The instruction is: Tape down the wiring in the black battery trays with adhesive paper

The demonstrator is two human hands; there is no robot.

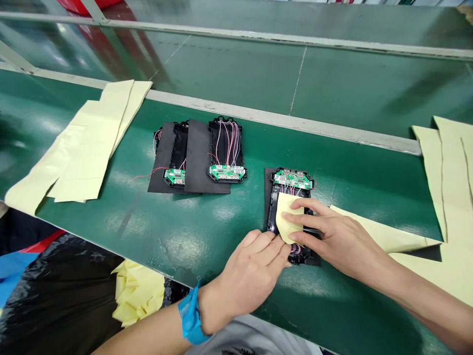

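Note:
A black device shell (271, 197) with a green circuit board (293, 178) and coloured wires lies on the green belt (207, 231). A small pale yellow paper sheet (286, 209) lies over its middle. My right hand (332, 236) rests on that sheet with fingers stretched flat, pressing it down. My left hand (251, 271), with a blue wrist strap (190, 318), has its fingers closed together, pinching at the sheet's lower left edge by the shell.
Two more black shells with boards (175, 176) (226, 171) and wires lie on black pads at centre. Yellow paper strips (88, 148) lie at left, more yellow strips (449, 167) at right. A black bag with crumpled yellow paper (138, 293) hangs below the belt's near edge.

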